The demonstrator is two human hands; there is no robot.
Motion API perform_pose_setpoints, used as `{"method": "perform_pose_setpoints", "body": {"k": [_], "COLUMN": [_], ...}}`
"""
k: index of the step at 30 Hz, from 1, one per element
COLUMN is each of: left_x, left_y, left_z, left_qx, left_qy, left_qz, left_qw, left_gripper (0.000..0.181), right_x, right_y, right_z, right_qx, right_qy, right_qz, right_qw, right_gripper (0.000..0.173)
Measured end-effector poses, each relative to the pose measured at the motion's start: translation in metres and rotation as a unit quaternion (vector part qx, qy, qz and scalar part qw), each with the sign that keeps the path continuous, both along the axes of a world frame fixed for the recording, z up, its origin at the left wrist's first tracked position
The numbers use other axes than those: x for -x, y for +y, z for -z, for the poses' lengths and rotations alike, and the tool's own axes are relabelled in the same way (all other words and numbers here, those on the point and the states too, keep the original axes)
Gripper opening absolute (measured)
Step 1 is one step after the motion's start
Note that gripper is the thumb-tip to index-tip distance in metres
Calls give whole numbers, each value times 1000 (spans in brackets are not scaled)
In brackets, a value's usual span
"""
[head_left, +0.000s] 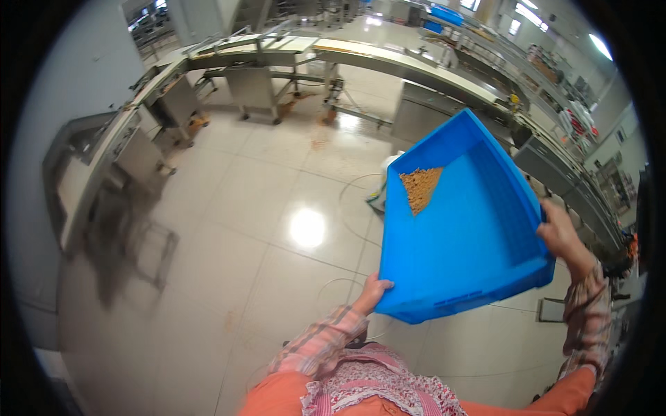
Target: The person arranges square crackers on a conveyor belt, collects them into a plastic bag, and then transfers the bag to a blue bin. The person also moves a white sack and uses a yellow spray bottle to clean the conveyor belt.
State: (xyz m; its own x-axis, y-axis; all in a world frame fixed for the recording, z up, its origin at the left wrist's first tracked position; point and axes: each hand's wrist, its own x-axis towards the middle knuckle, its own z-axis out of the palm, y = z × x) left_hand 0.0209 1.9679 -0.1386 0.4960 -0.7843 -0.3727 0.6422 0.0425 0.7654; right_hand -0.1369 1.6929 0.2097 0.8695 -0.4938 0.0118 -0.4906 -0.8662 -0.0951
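A large blue plastic crate (468,218) is held up in front of me, tilted so that its far left corner is low. In that corner lies a small heap of brown granular material (422,187). My left hand (373,294) grips the near left corner, its thumb over the rim. On the right side wall, my right hand (561,229) clasps the rim close to the near right corner. The rest of the crate's inner floor shows bare blue plastic.
A conveyor line (406,60) curves across the far side and down the left. Steel cabinets (252,91) on casters stand under it. Behind the crate's left edge, a white sack (379,200) is partly hidden. A thin cable or hose loops over the tiled floor (250,208).
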Motion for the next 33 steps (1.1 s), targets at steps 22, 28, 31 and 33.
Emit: {"method": "perform_pose_setpoints", "body": {"k": [22,28,31,33], "left_x": [12,-20,-26,-36], "left_y": [-327,-332,-343,-338], "left_z": [121,92,103,99], "left_qx": [7,-26,-25,-17], "left_qy": [291,267,120,269], "left_qz": [137,140,126,264], "left_qw": [947,953,984,926], "left_gripper": [39,40,38,35], "right_x": [-361,-394,-428,-423], "right_y": [-76,-94,-74,-101], "right_z": [52,74,53,73], "right_qx": [191,170,211,202], "right_qy": [351,371,362,353], "right_qz": [-18,-50,-106,-95], "right_qw": [916,911,902,909], "right_gripper": [27,48,45,43]}}
